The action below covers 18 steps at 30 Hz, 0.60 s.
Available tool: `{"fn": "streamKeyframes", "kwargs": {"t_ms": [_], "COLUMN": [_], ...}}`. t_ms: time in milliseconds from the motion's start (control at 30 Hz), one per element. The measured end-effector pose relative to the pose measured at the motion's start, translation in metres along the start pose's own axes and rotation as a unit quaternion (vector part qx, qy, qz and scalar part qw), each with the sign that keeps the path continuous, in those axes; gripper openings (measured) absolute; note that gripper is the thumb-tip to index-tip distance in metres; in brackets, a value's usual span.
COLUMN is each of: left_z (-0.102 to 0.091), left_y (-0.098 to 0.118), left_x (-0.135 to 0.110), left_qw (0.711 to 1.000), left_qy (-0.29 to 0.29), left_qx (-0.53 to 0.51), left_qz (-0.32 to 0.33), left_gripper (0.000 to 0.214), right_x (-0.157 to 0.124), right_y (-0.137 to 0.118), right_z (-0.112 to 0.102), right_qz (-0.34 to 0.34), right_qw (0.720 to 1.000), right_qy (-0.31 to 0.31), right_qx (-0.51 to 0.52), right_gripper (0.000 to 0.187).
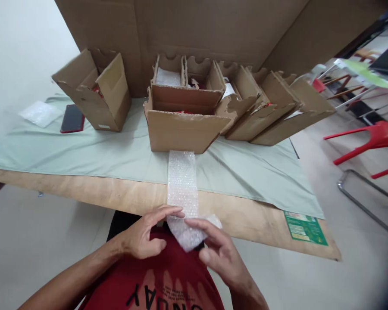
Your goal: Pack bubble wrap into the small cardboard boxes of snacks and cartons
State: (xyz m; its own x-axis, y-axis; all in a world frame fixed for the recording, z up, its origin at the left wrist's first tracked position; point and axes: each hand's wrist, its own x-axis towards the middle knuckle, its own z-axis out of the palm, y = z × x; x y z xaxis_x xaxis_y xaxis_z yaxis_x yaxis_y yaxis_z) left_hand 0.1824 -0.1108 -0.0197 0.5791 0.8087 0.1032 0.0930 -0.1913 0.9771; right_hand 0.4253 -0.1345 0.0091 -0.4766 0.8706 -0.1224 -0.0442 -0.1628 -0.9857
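Observation:
A strip of clear bubble wrap [183, 185] runs from the foot of the nearest cardboard box [184, 131] to the table's front edge. Its near end hangs past the edge, folded askew towards the right. My left hand [148, 234] is at the strip's left side, fingers stretched over the wrap and thumb apart. On the other side, my right hand [218, 247] has its index finger lying across the folded part, the thumb spread away. Neither hand grips the wrap. Whether anything lies inside the fold cannot be made out.
Several open cardboard boxes [271, 107] stand at the back, and another tall box [100, 94] at the left. Near it lie a dark phone [72, 118] and a bubble wrap piece [40, 113]. A green printed packet [305, 228] is at the right corner; a red stool [378, 137] stands beyond.

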Motion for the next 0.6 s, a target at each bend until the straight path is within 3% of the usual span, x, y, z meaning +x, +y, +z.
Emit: {"fn": "streamKeyframes", "kwargs": {"t_ms": [100, 167, 233, 300, 400, 467, 600], "left_z": [0.011, 0.017, 0.020, 0.021, 0.021, 0.021, 0.014], "left_y": [-0.005, -0.011, -0.019, -0.028, -0.038, -0.040, -0.034], "left_x": [0.010, 0.017, 0.021, 0.023, 0.023, 0.023, 0.021], "left_qw": [0.990, 0.975, 0.961, 0.941, 0.909, 0.896, 0.882], "left_qy": [0.106, 0.165, 0.213, 0.248, 0.254, 0.242, 0.232], "left_qx": [0.029, 0.046, 0.104, 0.201, 0.321, 0.367, 0.408], "left_qz": [-0.091, -0.143, -0.143, -0.110, -0.073, -0.062, -0.034], "left_gripper": [0.046, 0.033, 0.034, 0.041, 0.045, 0.048, 0.056], "right_x": [0.024, 0.030, 0.027, 0.022, 0.019, 0.022, 0.027], "right_y": [0.002, 0.005, 0.010, 0.017, 0.032, 0.044, 0.057], "right_z": [0.001, -0.003, -0.009, -0.014, -0.017, -0.016, -0.016], "right_qz": [-0.013, -0.040, -0.081, -0.125, -0.183, -0.197, -0.169], "right_qw": [0.999, 0.996, 0.980, 0.942, 0.865, 0.823, 0.801], "right_qy": [0.032, 0.079, 0.145, 0.176, 0.131, 0.102, 0.086], "right_qx": [0.028, -0.008, -0.112, -0.256, -0.450, -0.523, -0.568], "right_gripper": [0.060, 0.070, 0.072, 0.066, 0.049, 0.041, 0.036]}}
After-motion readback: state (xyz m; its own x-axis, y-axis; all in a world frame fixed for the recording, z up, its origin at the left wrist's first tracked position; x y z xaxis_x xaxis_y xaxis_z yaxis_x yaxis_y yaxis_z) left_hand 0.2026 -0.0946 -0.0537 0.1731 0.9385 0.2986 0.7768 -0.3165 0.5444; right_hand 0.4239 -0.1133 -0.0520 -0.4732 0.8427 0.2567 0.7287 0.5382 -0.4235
